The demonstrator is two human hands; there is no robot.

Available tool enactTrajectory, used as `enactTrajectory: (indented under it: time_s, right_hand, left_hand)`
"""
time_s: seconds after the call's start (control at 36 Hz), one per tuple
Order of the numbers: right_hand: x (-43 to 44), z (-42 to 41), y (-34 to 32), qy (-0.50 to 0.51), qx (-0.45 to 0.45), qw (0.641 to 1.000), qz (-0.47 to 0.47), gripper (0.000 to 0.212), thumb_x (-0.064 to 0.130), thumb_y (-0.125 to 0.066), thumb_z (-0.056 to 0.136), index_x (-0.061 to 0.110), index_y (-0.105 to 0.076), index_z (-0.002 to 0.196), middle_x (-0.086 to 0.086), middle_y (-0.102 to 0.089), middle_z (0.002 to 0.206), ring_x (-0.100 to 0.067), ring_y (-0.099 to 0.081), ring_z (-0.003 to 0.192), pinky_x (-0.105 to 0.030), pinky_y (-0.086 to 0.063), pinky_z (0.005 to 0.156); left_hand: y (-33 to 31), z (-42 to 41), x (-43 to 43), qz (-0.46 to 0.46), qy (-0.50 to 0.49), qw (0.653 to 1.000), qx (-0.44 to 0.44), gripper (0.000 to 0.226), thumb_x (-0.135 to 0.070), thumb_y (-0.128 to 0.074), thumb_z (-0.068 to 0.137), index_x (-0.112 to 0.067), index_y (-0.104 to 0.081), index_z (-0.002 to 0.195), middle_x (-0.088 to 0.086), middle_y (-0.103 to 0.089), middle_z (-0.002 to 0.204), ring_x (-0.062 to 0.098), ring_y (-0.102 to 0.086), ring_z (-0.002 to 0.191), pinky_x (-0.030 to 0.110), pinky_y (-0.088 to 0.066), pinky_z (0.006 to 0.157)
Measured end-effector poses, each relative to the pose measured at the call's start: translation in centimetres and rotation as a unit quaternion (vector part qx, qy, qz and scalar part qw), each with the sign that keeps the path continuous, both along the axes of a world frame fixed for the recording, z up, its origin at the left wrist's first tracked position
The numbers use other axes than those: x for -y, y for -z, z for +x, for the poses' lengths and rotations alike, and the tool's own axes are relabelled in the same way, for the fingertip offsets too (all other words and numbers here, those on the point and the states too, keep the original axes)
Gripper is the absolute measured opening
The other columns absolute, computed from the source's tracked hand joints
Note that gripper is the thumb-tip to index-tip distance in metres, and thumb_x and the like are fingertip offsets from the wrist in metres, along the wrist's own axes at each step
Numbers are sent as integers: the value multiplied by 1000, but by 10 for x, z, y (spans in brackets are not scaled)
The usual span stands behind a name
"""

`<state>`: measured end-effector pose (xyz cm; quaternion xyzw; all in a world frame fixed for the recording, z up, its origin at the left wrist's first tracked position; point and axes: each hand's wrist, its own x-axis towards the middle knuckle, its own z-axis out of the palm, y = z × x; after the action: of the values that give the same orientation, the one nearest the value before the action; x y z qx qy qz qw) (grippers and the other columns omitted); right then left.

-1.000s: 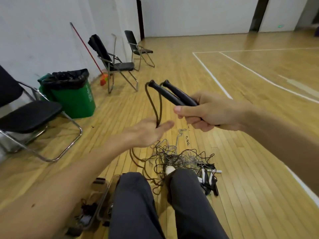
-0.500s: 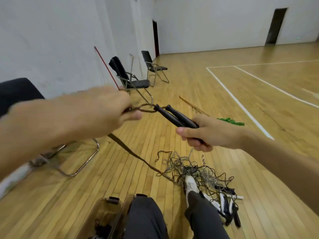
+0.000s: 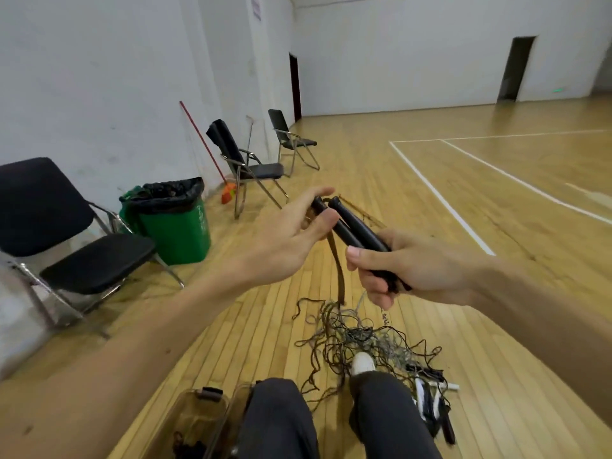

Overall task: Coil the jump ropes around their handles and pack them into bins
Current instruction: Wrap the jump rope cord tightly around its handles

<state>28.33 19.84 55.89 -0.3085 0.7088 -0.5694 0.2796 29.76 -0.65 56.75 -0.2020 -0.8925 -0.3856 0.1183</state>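
Person as seen from the head camera. Left hand [image 3: 291,233] and right hand [image 3: 414,270]: both bare, as are the forearms up to the edge of view. Legs: trousers [image 3: 278,422] of dark grey, plain cloth, softly creased over the knees. Foot: the rounded toe of a white shoe [image 3: 362,362] shows just beyond the right trouser leg; the other foot is hidden.

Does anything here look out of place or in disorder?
Yes. The jump ropes on the floor by the shoe lie in one tangled heap, cords crossing each other. The brown rope from the handles in the right hand hangs down to it.
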Motion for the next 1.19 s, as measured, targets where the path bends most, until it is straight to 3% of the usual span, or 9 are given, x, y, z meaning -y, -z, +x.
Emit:
enactTrajectory:
  time_s: [0.19, 0.28, 0.47, 0.64, 0.78, 0.86, 0.97, 1.08, 1.19]
  right_hand:
    - [-16, 5, 24, 58, 91, 994, -27, 29, 36, -57, 93, 8, -52, 99, 5, -33, 59, -7, -32, 44, -17, -26, 40]
    - [-21, 7, 37, 67, 115, 991, -27, 37, 39, -64, 85, 8, -53, 101, 5, -33, 60, -8, -31, 46, -18, -24, 42]
    - [-37, 7, 72, 60, 225, 972, -39, 29, 37, -68, 89, 11, -64, 102, 2, -34, 65, -11, -32, 50, -22, -26, 46]
    - [-39, 3, 103, 67, 255, 965, -6, 25, 34, -49, 103, 12, -50, 91, 2, -38, 63, -11, -38, 51, -20, -32, 48]
    - [-42, -7, 113, 27, 286, 957, -34, 23, 31, -51, 101, 13, -47, 87, 1, -37, 61, -8, -35, 46, -18, -26, 41]
    - [-42, -18, 108, 27, 291, 952, -88, 22, 31, -51, 98, 12, -46, 87, 2, -37, 59, -6, -33, 43, -16, -28, 38]
    - [-45, -36, 93, 73, 245, 958, -131, 23, 31, -51, 97, 11, -49, 85, 3, -35, 57, -6, -32, 42, -16, -27, 37]
    - [-49, -49, 97, 113, 152, 981, -26, 21, 28, -49, 103, 9, -49, 93, 1, -32, 60, -10, -29, 45, -19, -25, 40]
    - [-56, -55, 124, 165, 73, 980, 85, 15, 24, -48, 106, 14, -56, 100, 7, -35, 59, -9, -30, 49, -20, -28, 43]
  left_hand:
    - [26, -7, -28, 176, 61, 982, 1, 23, -38, -53, 92, -21, -57, 107, -9, -61, 74, 9, -62, 68, 25, -58, 65]
    - [42, -14, -33, 230, 73, 967, 81, 25, -36, -54, 95, -13, -56, 104, -2, -42, 59, 16, -40, 48, 25, -36, 39]
    - [86, -32, -43, 198, 11, 973, 119, 23, -33, -47, 104, -15, -51, 90, -9, -36, 58, 7, -31, 46, 16, -29, 42]
    - [111, -44, -49, 210, 48, 957, 196, 31, -26, -38, 107, -16, -41, 78, -13, -36, 52, 2, -31, 44, 14, -27, 42]
    - [130, -61, -48, 254, 45, 940, 222, 54, -62, -30, 94, -17, -47, 70, -7, -37, 53, 9, -29, 44, 19, -22, 44]
    - [147, -67, -57, 337, 14, 907, 254, 73, -73, -26, 85, -6, -57, 86, -5, -40, 55, 11, -35, 48, 22, -30, 47]
    - [161, -62, -81, 374, 29, 890, 261, 50, -55, -27, 100, -11, -49, 89, -5, -31, 56, 8, -25, 44, 20, -23, 40]
    - [170, -61, -92, 290, 10, 924, 249, 34, -42, -28, 107, -19, -53, 104, -5, -33, 60, 6, -28, 44, 20, -25, 40]
    - [184, -68, -81, 8, 27, 980, 196, 39, -43, -28, 107, -24, -52, 132, -13, -55, 79, 7, -51, 63, 33, -45, 59]
